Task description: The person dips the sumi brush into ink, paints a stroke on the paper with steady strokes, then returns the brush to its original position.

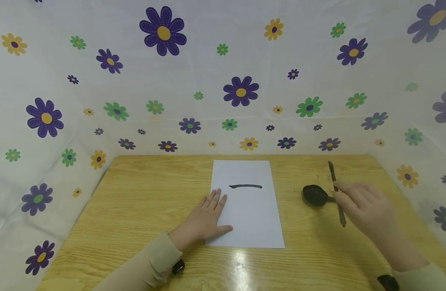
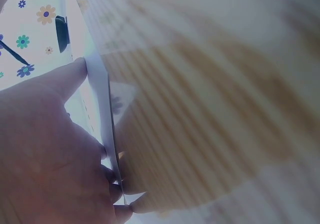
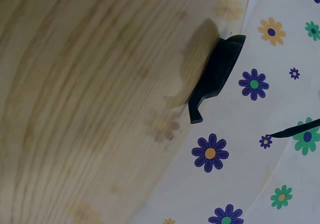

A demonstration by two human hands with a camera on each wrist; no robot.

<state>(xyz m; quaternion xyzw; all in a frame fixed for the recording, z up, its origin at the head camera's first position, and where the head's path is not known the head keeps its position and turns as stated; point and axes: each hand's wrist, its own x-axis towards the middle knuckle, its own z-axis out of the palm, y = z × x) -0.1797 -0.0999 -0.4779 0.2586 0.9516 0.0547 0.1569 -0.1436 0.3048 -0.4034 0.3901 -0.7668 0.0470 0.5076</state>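
Observation:
A sheet of white paper (image 1: 250, 218) lies on the table, with one dark, roughly horizontal brush stroke (image 1: 246, 186) on its upper half. My left hand (image 1: 208, 216) rests on the sheet's left side, fingers spread and straight. Above the table at the right, my right hand (image 1: 366, 206) pinches a slender dark ink brush (image 1: 332, 171) between thumb and fingers. Just left of that hand stands a black spoon-shaped ink dish (image 1: 315, 195), its short handle partly behind the brush. The right wrist view shows the dish (image 3: 217, 66) and a pointed end of the brush (image 3: 295, 129).
The wooden table (image 1: 142, 190) is bounded at the back and sides by a white cloth (image 1: 204, 24) printed with flowers. Small dark specks (image 1: 318, 177) dot the wood near the ink dish. Light glares off the table below the paper.

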